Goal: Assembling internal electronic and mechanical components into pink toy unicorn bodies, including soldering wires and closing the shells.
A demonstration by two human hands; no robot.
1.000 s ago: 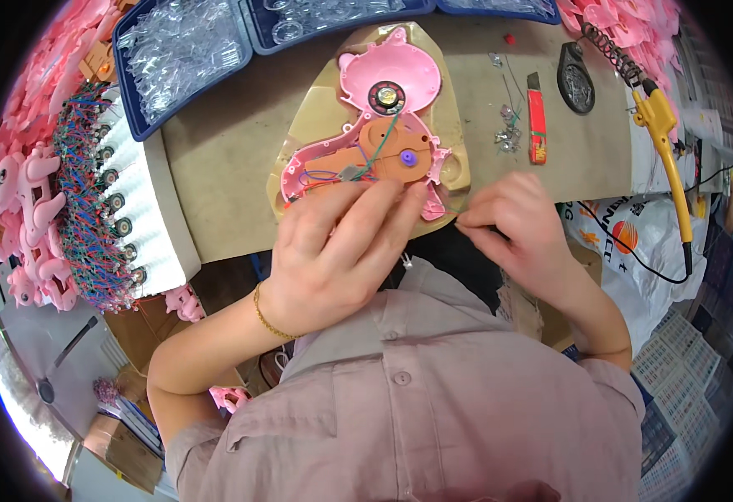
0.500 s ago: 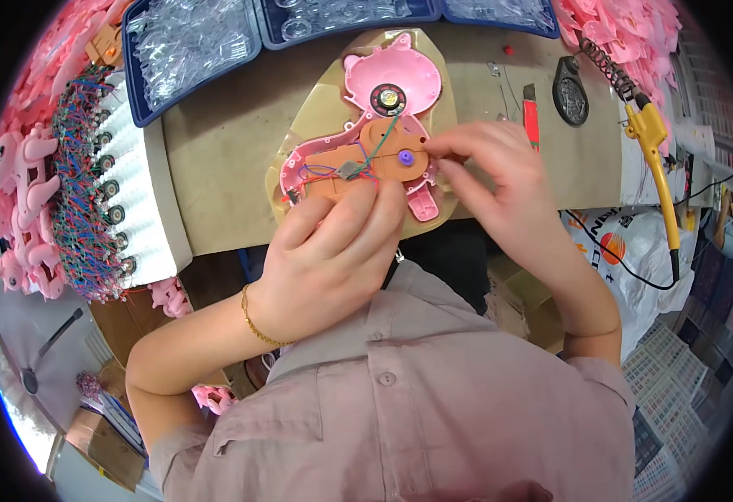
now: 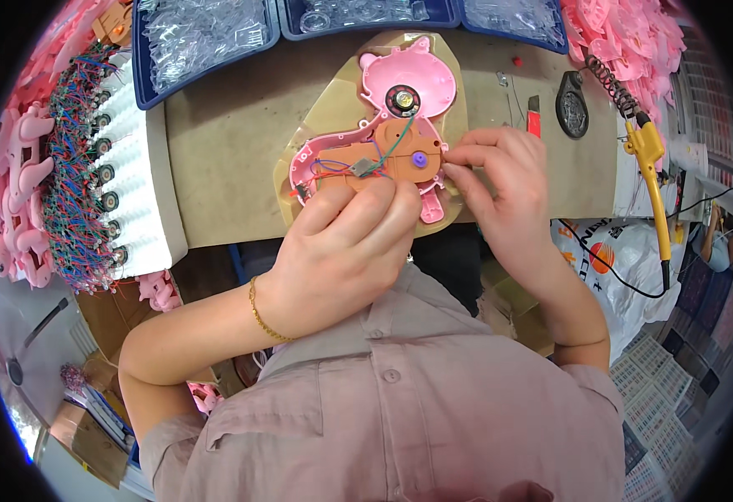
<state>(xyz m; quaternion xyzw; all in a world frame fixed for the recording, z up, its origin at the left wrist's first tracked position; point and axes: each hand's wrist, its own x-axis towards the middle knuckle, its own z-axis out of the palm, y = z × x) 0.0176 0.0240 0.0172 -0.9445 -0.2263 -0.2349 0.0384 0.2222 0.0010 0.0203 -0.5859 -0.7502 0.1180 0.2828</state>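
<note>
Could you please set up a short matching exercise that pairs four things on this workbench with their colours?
Things:
1. soldering iron
2. toy shell
3. tray
4. bracelet

Colours:
a. gold
b. pink
c. yellow handle
d. dark blue

Pairs: 1-c, 2-b, 3-d, 4-a
</note>
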